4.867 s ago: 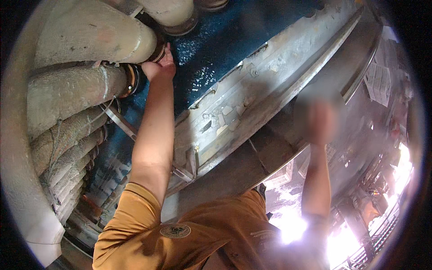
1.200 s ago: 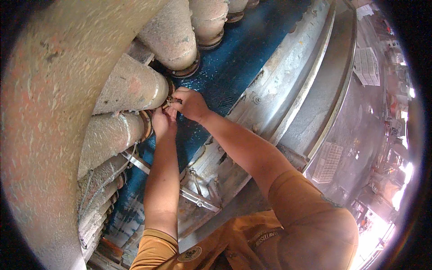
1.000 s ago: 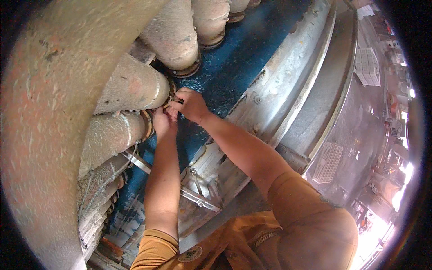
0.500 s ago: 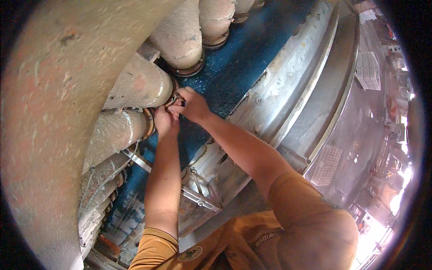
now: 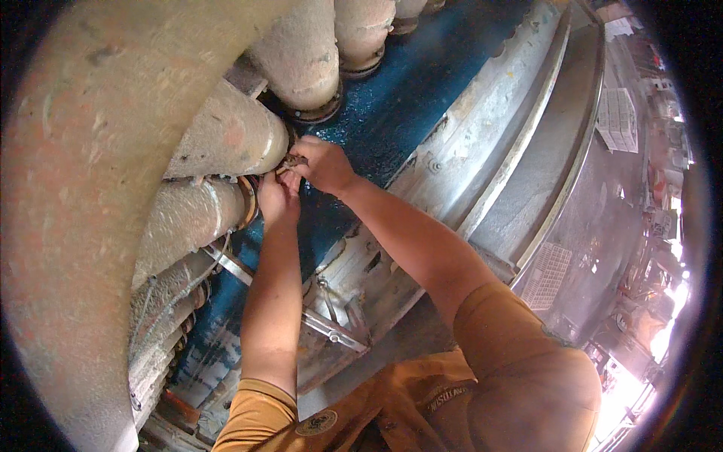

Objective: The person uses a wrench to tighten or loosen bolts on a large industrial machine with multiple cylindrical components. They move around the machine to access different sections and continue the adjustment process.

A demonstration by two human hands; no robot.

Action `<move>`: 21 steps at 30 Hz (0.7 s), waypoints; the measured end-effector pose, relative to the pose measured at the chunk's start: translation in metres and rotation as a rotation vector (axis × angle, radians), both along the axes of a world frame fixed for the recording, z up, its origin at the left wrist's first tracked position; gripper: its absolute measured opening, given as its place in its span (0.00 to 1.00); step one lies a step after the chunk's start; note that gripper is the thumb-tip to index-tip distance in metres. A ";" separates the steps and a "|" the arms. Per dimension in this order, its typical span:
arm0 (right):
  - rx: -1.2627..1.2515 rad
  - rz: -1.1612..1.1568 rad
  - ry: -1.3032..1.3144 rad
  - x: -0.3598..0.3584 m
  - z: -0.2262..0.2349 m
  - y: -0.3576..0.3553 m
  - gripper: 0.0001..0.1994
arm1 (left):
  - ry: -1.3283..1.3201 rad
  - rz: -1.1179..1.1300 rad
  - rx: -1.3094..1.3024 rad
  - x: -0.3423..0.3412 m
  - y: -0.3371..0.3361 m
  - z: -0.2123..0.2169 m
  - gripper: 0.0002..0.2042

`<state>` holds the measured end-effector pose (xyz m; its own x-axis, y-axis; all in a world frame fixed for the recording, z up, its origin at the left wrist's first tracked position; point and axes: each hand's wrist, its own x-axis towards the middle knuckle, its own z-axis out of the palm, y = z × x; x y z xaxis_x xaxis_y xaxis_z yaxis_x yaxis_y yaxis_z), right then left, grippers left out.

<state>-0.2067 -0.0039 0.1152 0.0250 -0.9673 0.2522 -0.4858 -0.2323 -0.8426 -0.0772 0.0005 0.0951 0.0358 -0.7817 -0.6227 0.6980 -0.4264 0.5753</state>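
Observation:
Both my hands are together at the lower end of a dusty beige pipe [image 5: 230, 134]. My right hand [image 5: 325, 166] is closed, its thumb and fingers pinching a small brownish metal piece [image 5: 296, 161] at the pipe's rim; its exact kind is hidden. Just below, my left hand [image 5: 279, 197] reaches up with bent fingers touching the same spot, and what they grip cannot be made out. Beside the left hand, a rusty ring clamp [image 5: 248, 202] circles the end of the neighbouring pipe [image 5: 188, 218].
A large curved beige duct [image 5: 75, 196] fills the left side. More pipes [image 5: 297, 60] run down to a glossy blue surface [image 5: 399, 105]. A slotted metal bar [image 5: 331, 330] crosses below my arms. Curved grey metal ledges [image 5: 520, 143] and white crates [image 5: 617, 120] lie to the right.
My right hand has turned slightly and shifted a little, so the brownish piece in its fingers shows more. The left hand stays nearly in place.

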 end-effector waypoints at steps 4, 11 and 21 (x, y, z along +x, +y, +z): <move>-0.031 -0.036 -0.010 0.004 -0.006 -0.004 0.11 | -0.007 0.015 0.004 -0.001 -0.002 -0.001 0.11; 0.092 -0.040 -0.049 0.019 0.007 0.003 0.15 | 0.359 -0.193 -0.275 0.059 -0.001 -0.078 0.12; -0.086 0.095 0.090 -0.008 -0.006 -0.007 0.10 | -0.038 0.017 0.075 0.001 -0.001 -0.003 0.13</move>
<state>-0.2148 -0.0111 0.1095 0.1419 -0.9343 0.3271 -0.5311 -0.3507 -0.7713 -0.0761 -0.0004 0.0921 0.0739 -0.7322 -0.6771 0.6836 -0.4571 0.5690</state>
